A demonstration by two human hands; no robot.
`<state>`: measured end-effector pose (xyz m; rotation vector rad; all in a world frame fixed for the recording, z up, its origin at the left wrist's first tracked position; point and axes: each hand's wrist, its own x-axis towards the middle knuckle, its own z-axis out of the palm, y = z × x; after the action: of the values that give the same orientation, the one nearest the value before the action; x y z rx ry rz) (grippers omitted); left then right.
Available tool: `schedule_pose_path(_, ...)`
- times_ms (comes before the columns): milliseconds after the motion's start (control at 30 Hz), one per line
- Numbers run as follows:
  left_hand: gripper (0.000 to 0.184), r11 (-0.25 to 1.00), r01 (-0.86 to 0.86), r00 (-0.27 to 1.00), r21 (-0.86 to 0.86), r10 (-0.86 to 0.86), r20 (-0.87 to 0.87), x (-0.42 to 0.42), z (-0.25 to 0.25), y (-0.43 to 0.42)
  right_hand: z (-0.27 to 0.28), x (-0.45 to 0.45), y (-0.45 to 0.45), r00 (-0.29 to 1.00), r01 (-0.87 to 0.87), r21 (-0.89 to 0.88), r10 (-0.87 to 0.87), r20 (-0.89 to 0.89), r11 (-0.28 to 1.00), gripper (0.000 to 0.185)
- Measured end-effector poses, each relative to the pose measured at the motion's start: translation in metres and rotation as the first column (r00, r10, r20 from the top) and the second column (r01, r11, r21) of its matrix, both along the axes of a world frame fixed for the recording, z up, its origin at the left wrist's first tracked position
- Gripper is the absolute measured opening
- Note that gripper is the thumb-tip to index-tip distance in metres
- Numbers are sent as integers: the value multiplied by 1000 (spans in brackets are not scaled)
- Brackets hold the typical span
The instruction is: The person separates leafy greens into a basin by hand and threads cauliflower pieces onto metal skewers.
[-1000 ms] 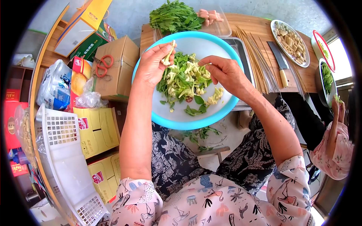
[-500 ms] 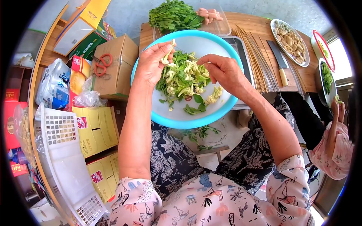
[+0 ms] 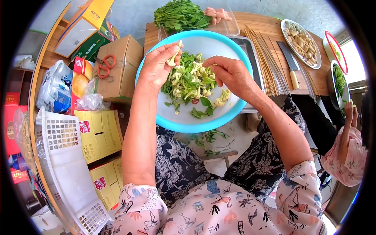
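My left hand (image 3: 158, 64) is closed on a pale cauliflower piece (image 3: 174, 53), held over the left part of a blue-rimmed basin (image 3: 184, 127). Over the basin's right side, my right hand (image 3: 229, 74) pinches a thin skewer (image 3: 192, 53), whose faint line runs toward the left hand. Where its tip lies against the piece cannot be made out. Below both hands, cauliflower florets (image 3: 190, 80) and green leaves lie heaped in the basin. A small floret cluster (image 3: 222, 98) and a leafy sprig (image 3: 203, 112) lie apart at the lower right.
Behind the basin are leafy greens (image 3: 180, 15) and pink pieces (image 3: 217, 15). Skewers (image 3: 263, 62), a knife (image 3: 290, 64) and an oval plate (image 3: 319, 58) lie right. Cartons (image 3: 121, 68) and a white basket (image 3: 70, 168) stand left. Another person's hand (image 3: 348, 117) shows far right.
Both hands keep nearly the same pose and grip. My right hand has shifted very slightly left, and the whole view has drifted a little.
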<state>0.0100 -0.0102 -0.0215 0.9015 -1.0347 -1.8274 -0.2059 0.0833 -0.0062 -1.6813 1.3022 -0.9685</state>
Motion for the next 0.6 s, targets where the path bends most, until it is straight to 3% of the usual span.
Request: schedule_pose_path(600, 24, 999, 40, 999, 3, -40, -5, 1, 2, 4, -7, -2, -1, 999, -37, 37, 36, 33, 999, 20)
